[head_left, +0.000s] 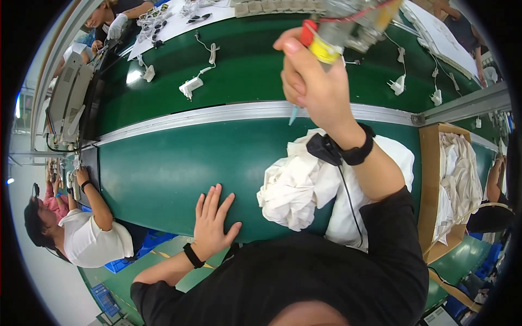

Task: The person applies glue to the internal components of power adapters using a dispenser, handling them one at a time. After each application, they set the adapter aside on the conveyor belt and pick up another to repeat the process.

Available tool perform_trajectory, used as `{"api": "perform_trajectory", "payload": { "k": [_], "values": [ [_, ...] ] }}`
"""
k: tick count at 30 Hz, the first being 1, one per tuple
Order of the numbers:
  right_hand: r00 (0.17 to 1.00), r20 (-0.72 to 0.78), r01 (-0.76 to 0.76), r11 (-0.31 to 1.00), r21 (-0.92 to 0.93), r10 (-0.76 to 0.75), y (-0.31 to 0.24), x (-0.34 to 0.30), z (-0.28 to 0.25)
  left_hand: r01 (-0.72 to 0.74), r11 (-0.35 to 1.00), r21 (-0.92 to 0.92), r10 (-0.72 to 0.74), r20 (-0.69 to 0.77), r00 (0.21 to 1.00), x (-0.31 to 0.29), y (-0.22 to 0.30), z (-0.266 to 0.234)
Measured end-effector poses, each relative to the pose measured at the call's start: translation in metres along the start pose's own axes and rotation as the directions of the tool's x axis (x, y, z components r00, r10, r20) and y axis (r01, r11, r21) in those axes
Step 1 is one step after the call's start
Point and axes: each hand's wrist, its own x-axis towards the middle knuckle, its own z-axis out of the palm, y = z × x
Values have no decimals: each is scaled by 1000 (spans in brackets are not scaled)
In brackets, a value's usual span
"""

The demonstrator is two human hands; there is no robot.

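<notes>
My left hand [212, 218] lies flat on the green work surface [163, 168] near its front edge, fingers spread, holding nothing. My right hand [315, 87] is raised over the far side, its fingers curled closed. A thin pen-like thing with a pale blue tip [294, 114] sticks out below that fist; the rest of it is hidden. Right behind the fist is a blurred grey fixture [353, 27] with a yellow band and a red part; whether I touch it cannot be told. Crumpled white cloth [296, 187] lies beneath my right forearm, which wears a black wrist strap with a cord.
A cardboard box [429, 185] of white cloth stands at the right. Beyond a metal rail [217, 118], white plugs with cables [190, 87] lie on a green belt. A person in a white shirt [98, 239] works at the left, near a grey machine [70, 98]. Others work farther off.
</notes>
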Motion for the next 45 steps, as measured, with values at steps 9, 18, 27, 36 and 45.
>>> {"api": "perform_trajectory", "payload": {
  "k": [9, 18, 27, 36, 45],
  "values": [
    [998, -14, 59, 998, 1, -59, 4, 5, -11, 243, 836, -492, -280, -3, 960, 55, -6, -68],
    [996, 5, 92, 996, -12, -92, 6, 5, -11, 41, 865, -500, -188, -246, 951, 184, -60, -182],
    [998, 2, 62, 998, -10, -62, 8, 5, -7, 93, 938, 335, 59, -417, 907, 265, -135, -66],
    [997, -22, 70, 994, -90, -72, 4, 3, -8, 155, 520, -840, -456, -119, 882, 252, -55, -47],
    [964, -199, -217, 956, -199, 177, -30, 4, -2, 293, -169, -941, -12, 300, 954, 214, 17, -1]
  ]
}}
